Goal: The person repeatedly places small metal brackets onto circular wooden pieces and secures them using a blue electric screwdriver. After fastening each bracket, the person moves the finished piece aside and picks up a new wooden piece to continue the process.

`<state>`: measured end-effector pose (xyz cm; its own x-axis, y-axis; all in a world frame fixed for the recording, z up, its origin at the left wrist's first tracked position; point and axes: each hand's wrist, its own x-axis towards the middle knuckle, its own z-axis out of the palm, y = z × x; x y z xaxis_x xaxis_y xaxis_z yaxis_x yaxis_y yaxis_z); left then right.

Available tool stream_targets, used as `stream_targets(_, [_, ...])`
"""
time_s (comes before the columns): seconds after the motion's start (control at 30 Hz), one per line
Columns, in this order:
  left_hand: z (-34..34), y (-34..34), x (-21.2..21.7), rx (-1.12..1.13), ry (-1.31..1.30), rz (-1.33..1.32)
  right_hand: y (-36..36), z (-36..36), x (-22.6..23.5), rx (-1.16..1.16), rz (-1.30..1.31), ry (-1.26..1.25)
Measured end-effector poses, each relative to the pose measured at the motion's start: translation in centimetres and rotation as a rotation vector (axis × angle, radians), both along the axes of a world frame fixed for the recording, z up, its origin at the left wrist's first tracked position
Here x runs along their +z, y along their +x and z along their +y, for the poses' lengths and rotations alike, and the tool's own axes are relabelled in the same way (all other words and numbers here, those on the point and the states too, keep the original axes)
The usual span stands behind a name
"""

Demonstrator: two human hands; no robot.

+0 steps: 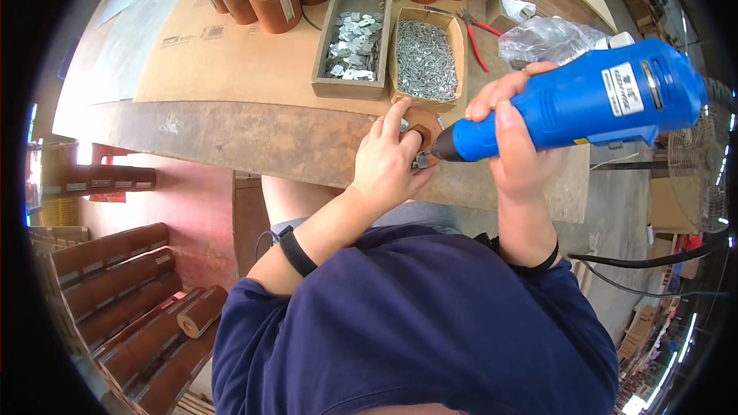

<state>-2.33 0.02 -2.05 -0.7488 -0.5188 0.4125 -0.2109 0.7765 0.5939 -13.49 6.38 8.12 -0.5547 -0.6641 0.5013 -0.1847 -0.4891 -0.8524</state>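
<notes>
A blue electric screwdriver [553, 107] lies across my right hand [516, 138], which is closed around its front part. Its dark nose points left and meets the near side of a brown cylinder [423, 118] with a hole in its top. My left hand [384, 155] grips that cylinder at the table's near edge, fingers over the top and thumb near the screwdriver's tip. A small metal piece [420, 160] shows beside the thumb. The screw and bit, if any, are hidden. Much of the cylinder is covered by my fingers.
Beyond my hands stand a wooden box [320, 69] of small metal plates and a cardboard box [461, 69] of screws. Red-handled pliers [477, 44] and a clear plastic bag [550, 40] lie right. Several brown cylinders [274, 4] stand behind; more brown rolls [138, 346] are stacked lower left.
</notes>
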Motion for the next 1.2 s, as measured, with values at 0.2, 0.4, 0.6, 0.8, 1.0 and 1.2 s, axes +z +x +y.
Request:
stream_targets(0.2, [0.2, -0.2, -0.3, 0.023, -0.007, 0.013, -0.2, 0.0, -0.5, 0.037, 0.196, 0.031])
stream_targets(0.4, [0.0, 0.0, 0.1, 0.009, 0.024, -0.055, -2.2, 1.6, -1.1, -0.030, -0.198, -0.092])
stream_targets(0.6, [-2.0, 1.3, 1.8, -0.313, 0.038, -0.051, -8.6, 6.8, -4.6, -0.250, -0.577, -0.113])
stream_targets(0.8, [-0.6, 1.5, 3.3, -0.169, 0.141, -0.291, -12.6, 11.1, -11.7, -0.552, -0.861, 0.063])
stream_targets(1.0, [0.4, -0.7, 2.7, -0.054, 0.098, -0.267, -12.2, 11.2, -15.4, -0.631, -0.939, 0.179])
stream_targets(1.2, [-2.9, -1.2, 3.9, -0.384, 0.120, -0.197, -11.5, 10.3, -15.8, -0.617, -0.905, 0.277])
